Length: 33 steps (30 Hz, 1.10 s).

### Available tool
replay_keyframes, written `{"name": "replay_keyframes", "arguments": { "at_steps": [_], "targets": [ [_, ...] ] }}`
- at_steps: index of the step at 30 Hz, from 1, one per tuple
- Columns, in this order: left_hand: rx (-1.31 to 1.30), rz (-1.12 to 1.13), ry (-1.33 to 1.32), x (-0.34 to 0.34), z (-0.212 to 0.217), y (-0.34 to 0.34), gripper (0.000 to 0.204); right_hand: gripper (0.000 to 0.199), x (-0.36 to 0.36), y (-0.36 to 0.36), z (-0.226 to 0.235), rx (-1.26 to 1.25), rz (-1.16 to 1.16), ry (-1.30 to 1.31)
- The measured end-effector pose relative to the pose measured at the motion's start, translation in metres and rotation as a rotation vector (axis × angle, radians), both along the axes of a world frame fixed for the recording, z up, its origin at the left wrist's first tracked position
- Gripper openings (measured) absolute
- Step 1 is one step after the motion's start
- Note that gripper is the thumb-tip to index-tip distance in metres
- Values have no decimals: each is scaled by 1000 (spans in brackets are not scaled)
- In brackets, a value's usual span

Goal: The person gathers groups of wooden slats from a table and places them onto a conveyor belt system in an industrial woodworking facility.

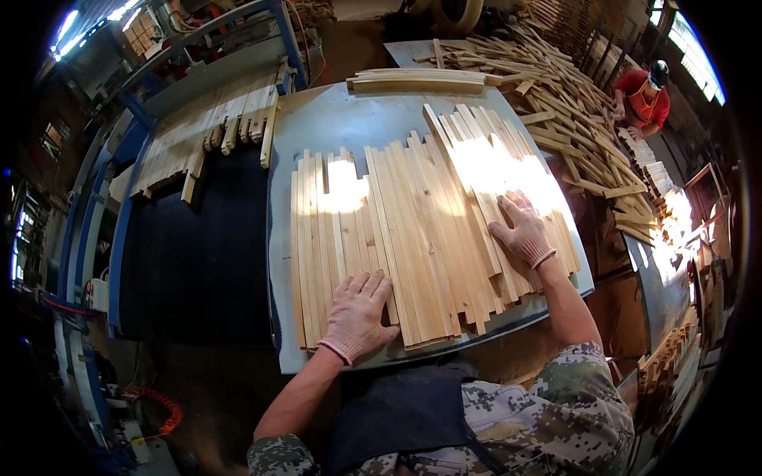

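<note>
Long pale wooden strips (421,230) lie side by side on a grey-blue metal table (317,119), their ends uneven. My left hand (359,313), in a light knit glove, rests flat near the close ends of the strips on the left, fingers stretched out and thumb apart. Farther right, my gloved right hand (524,230) lies with spread fingers on strips, beside a longer strip (464,190) that sits slantwise on the others. Bright sunlight washes out part of the wood near the right hand. Neither hand is wrapped round a strip.
A few strips (421,79) lie across the table's far edge. On the left, a blue-framed machine with a black belt (198,270) carries a row of strips (206,119). A large heap of loose strips (556,111) fills the back right, where a person in red (643,99) works.
</note>
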<state>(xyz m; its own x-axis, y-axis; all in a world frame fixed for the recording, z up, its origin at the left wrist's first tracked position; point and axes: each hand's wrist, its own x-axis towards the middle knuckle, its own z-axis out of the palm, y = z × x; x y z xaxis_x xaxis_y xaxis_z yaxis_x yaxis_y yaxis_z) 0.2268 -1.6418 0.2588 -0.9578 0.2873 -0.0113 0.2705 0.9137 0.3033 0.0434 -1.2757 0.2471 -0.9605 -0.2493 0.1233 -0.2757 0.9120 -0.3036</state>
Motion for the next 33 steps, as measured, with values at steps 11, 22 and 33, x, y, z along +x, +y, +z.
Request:
{"name": "replay_keyframes", "arguments": {
  "at_steps": [11, 22, 33],
  "targets": [
    [-24, -15, 112, -45, -17, -14, 73, 74, 2, -4, 6, 6, -30, -16],
    [66, 60, 39, -47, -24, -25, 84, 77, -30, 22, -14, -197, -58, 45],
    [200, 532, 80, -25, -33, -128, 78, 45, -158, 198, -125, 738, -238, 9]
  ]
}}
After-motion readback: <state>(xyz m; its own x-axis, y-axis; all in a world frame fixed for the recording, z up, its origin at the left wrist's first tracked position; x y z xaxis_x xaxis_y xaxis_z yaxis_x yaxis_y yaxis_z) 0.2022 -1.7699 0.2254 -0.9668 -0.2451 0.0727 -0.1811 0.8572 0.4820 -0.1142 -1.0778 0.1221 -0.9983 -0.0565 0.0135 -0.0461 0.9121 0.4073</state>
